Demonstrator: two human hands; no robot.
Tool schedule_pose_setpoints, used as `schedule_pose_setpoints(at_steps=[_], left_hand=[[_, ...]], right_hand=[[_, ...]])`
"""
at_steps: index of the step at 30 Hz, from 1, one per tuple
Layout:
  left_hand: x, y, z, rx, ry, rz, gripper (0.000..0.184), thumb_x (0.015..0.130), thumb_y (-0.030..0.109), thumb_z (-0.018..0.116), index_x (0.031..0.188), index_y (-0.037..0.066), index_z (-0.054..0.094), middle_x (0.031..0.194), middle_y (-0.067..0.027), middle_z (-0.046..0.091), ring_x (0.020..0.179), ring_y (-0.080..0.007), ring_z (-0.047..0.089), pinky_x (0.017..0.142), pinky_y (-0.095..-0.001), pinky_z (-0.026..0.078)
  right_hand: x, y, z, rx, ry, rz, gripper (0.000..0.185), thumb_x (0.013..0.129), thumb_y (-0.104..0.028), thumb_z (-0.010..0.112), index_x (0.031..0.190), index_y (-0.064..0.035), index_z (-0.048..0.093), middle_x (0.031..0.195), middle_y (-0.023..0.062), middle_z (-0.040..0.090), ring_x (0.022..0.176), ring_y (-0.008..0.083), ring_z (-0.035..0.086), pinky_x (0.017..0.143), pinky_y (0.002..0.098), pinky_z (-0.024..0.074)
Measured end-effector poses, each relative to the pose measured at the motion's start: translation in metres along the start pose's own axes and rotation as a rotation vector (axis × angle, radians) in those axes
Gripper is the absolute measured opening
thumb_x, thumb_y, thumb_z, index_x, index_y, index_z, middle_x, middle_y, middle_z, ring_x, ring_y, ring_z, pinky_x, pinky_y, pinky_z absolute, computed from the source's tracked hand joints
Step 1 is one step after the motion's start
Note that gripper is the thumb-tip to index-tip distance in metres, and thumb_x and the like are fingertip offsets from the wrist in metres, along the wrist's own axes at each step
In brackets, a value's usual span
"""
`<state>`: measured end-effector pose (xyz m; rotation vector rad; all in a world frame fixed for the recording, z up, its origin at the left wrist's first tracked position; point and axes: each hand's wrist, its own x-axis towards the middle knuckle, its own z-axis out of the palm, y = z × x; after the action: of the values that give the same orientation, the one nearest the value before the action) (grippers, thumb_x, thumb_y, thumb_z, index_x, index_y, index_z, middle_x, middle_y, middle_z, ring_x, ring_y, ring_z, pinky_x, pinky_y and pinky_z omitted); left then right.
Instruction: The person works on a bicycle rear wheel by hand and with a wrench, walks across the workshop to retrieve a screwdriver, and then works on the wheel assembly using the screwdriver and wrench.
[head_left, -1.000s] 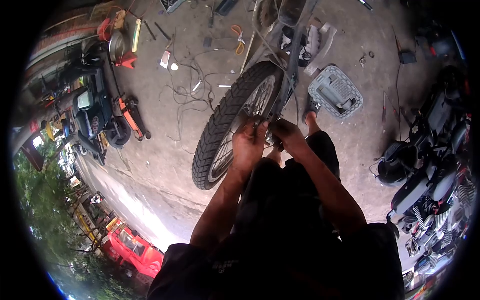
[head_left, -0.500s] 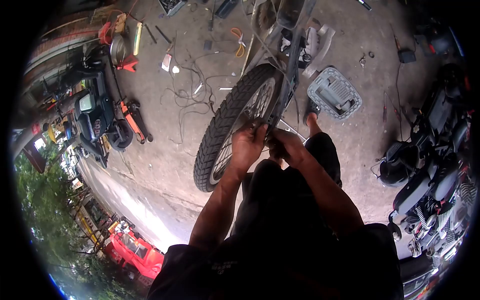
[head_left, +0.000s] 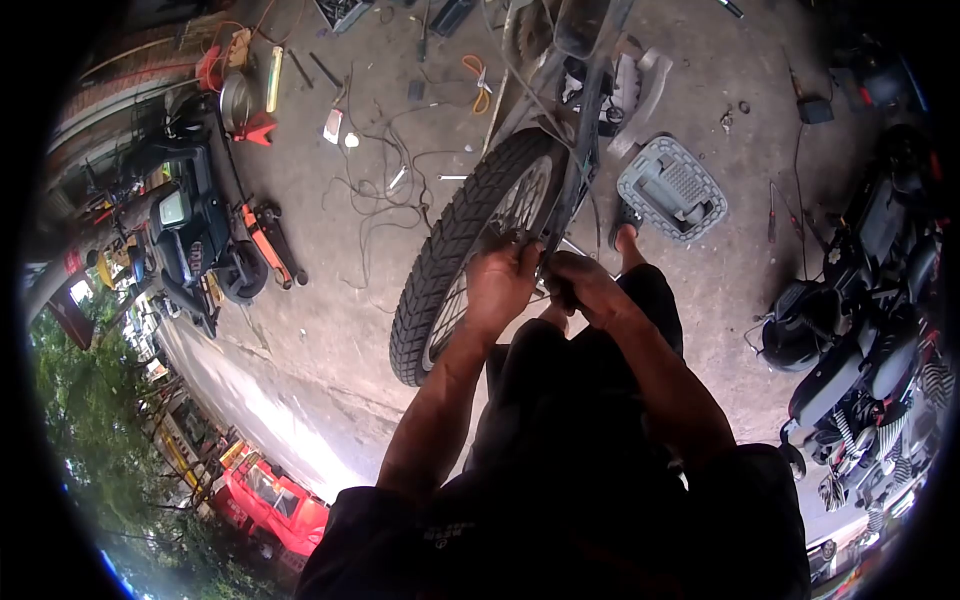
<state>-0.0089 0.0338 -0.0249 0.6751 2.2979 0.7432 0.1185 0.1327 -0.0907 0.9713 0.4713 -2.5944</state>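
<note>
Both of my hands work close together at the hub of a spoked wheel with a knobby tyre (head_left: 445,240). My left hand (head_left: 503,285) is in front of the spokes with its fingers closed near the axle. Just right of it, my right hand (head_left: 585,287) is curled, its fingers bent by the frame end. What either hand pinches is too dark and small to make out. The dark frame arm (head_left: 572,195) runs up from the hub along the wheel's right side. Fingers and shadow hide the axle itself.
A grey plastic stool (head_left: 672,188) lies right of the wheel. Thin cables (head_left: 375,190), orange-handled scissors (head_left: 480,85) and a wrench (head_left: 452,177) lie on the floor to the left. An orange floor jack (head_left: 268,250) stands farther left, beside a dark scooter (head_left: 185,235). Motorbike parts (head_left: 850,370) crowd the right.
My hands have stayed at the hub. The right hand has shifted very slightly right, a little apart from the left. The whole view has moved a few pixels.
</note>
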Motion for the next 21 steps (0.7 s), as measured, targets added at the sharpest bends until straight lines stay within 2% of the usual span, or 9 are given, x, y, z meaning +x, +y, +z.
schedule_pose_setpoints(at_steps=[3,5,7,10,13,16,18,19,21], left_hand=[[0.024,0.03,-0.005,0.354,-0.111,0.023,0.023,0.089,0.026,0.06,0.091,0.003,0.064,0.077,-0.0213,0.065,0.073,-0.0389,0.065,0.066,-0.0447,0.051],[0.042,0.034,0.005,0.483,-0.174,0.038,0.024,0.09,0.026,0.059,0.092,0.003,0.064,0.079,-0.0224,0.065,0.076,-0.0414,0.064,0.068,-0.0464,0.05],[0.052,0.032,0.014,0.556,-0.224,0.034,0.023,0.09,0.025,0.058,0.088,0.002,0.062,0.079,-0.0211,0.065,0.075,-0.0419,0.064,0.068,-0.0487,0.05],[0.046,0.036,0.013,0.343,-0.018,0.133,0.023,0.091,0.025,0.059,0.091,0.002,0.061,0.077,-0.0217,0.065,0.072,-0.0425,0.063,0.066,-0.0471,0.05],[0.012,0.04,-0.012,0.137,0.109,0.197,0.02,0.093,0.022,0.059,0.093,0.002,0.06,0.075,-0.017,0.065,0.069,-0.0321,0.065,0.064,-0.0397,0.05],[-0.026,0.015,-0.013,-0.218,0.092,-0.046,0.019,0.093,0.02,0.059,0.09,0.002,0.055,0.069,-0.0176,0.06,0.061,-0.0327,0.061,0.055,-0.042,0.044],[-0.049,0.008,-0.016,-0.288,0.02,-0.192,0.016,0.094,0.017,0.057,0.098,0.002,0.059,0.079,-0.0088,0.063,0.072,-0.0161,0.056,0.062,-0.0313,0.044],[-0.065,0.006,-0.015,-0.329,-0.02,-0.272,0.016,0.095,0.016,0.056,0.101,0.002,0.06,0.084,-0.0044,0.064,0.078,-0.0078,0.054,0.066,-0.026,0.044],[-0.092,-0.004,-0.012,-0.302,0.014,-0.233,0.015,0.095,0.015,0.056,0.102,0.002,0.06,0.084,-0.0043,0.064,0.076,-0.008,0.055,0.065,-0.0263,0.044]], right_hand=[[0.008,0.007,-0.007,-0.24,0.053,-0.134,0.026,0.094,-0.027,0.054,0.101,-0.0024,0.061,0.075,0.0081,0.062,0.063,0.0207,0.061,0.057,0.0323,0.0492],[0.011,0.011,-0.014,-0.806,0.111,-0.429,0.026,0.094,-0.024,0.053,0.103,-0.0013,0.061,0.083,0.0136,0.064,0.072,0.0297,0.064,0.064,0.0392,0.051],[0.005,0.005,-0.006,-1.119,0.191,-0.544,0.025,0.094,-0.021,0.052,0.106,-0.0008,0.06,0.093,0.018,0.065,0.082,0.0361,0.064,0.07,0.0439,0.0515],[-0.003,-0.001,0.003,-1.159,0.285,-0.54,0.023,0.094,-0.018,0.051,0.108,-0.0024,0.06,0.104,0.0204,0.063,0.092,0.0395,0.062,0.074,0.046,0.0506],[0.0,0.009,-0.005,-1.084,0.332,-0.633,0.021,0.093,-0.019,0.053,0.107,-0.006,0.061,0.104,0.0172,0.062,0.093,0.0377,0.061,0.073,0.0451,0.0506],[0.0,0.002,0.008,-1.055,0.518,-0.68,0.019,0.09,-0.02,0.057,0.103,-0.0065,0.062,0.098,0.0148,0.062,0.087,0.0341,0.062,0.071,0.0432,0.0502],[-0.015,-0.015,0.027,-1.141,0.624,-0.799,0.02,0.089,-0.021,0.059,0.103,-0.0056,0.062,0.094,0.0134,0.063,0.08,0.0296,0.063,0.07,0.041,0.0491],[-0.015,-0.022,0.032,-1.34,0.601,-0.822,0.021,0.085,-0.023,0.063,0.1,-0.0073,0.063,0.101,0.011,0.062,0.088,0.0274,0.063,0.072,0.0405,0.0504],[-0.018,-0.039,0.054,-1.618,0.542,-0.729,0.022,0.083,-0.023,0.065,0.097,-0.007,0.064,0.102,0.0108,0.062,0.095,0.0273,0.061,0.074,0.0396,0.0515]])
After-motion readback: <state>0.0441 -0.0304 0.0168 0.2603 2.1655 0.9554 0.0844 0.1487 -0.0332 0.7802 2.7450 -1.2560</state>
